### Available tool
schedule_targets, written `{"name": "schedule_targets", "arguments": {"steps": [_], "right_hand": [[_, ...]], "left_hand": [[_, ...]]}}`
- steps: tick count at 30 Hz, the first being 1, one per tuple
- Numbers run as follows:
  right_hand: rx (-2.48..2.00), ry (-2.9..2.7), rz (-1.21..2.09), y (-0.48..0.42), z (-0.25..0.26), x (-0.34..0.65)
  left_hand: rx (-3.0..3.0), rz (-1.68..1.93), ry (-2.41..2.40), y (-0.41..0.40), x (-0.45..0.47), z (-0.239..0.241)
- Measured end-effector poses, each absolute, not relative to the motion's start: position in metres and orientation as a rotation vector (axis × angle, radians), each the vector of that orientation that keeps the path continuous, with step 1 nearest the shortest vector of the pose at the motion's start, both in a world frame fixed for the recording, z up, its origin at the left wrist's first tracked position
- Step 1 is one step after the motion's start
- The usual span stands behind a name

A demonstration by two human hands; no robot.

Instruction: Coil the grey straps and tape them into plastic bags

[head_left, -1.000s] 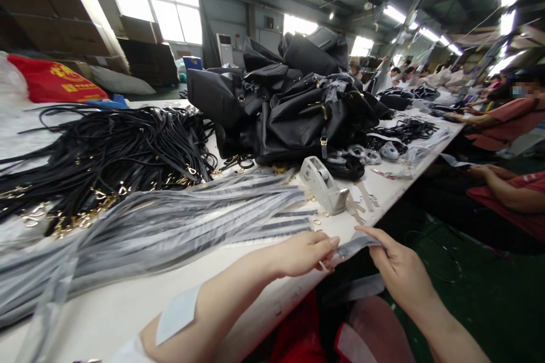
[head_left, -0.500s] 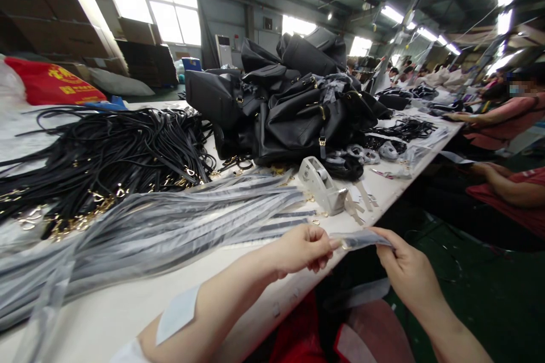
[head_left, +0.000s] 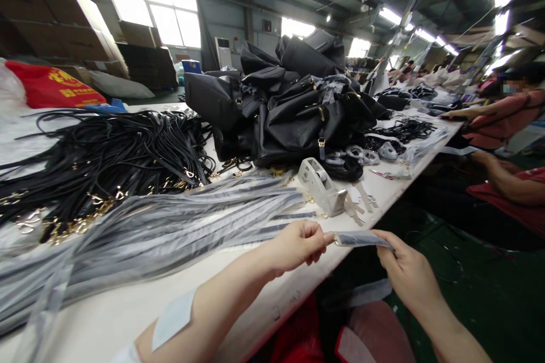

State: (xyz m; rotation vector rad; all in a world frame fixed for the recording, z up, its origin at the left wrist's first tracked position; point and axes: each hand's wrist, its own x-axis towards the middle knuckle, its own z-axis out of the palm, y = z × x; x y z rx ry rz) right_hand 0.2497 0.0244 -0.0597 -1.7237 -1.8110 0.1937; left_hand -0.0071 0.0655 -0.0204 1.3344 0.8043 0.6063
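The step in hand seems to be stretching the plastic-wrapped strap (head_left: 361,239) straight. It lies between the two hands, in the air above the table's edge (head_left: 340,256). The left hand (head_left: 300,247) pinches its end, where a small metal piece shows; the right hand (head_left: 409,269) grasps it farther along, with thumb on top. In my judgement, the next move calls for even tension and a flat wrap. The tape dispenser (head_left: 322,187) stands near, just beyond the hands, with more wrapped straps (head_left: 191,221) to its left.
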Motion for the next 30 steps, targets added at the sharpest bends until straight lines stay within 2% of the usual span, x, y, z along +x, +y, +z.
{"name": "schedule_targets", "arguments": {"steps": [15,20,27,30], "right_hand": [[-1.695,-1.715,0.413,0.015,-0.067,0.246],[-1.618,-1.771,0.449,0.012,-0.059,0.24],[-1.467,-1.879,0.412,0.016,-0.045,0.229],[-1.466,-1.873,0.409,0.023,-0.04,0.226]], "left_hand": [[1.312,0.445,0.761,0.064,0.002,-0.035],[1.313,0.564,0.72,0.062,0.003,-0.032],[0.95,0.168,0.261,0.053,0.004,-0.041],[0.877,0.113,0.179,0.05,0.002,-0.042]]}}
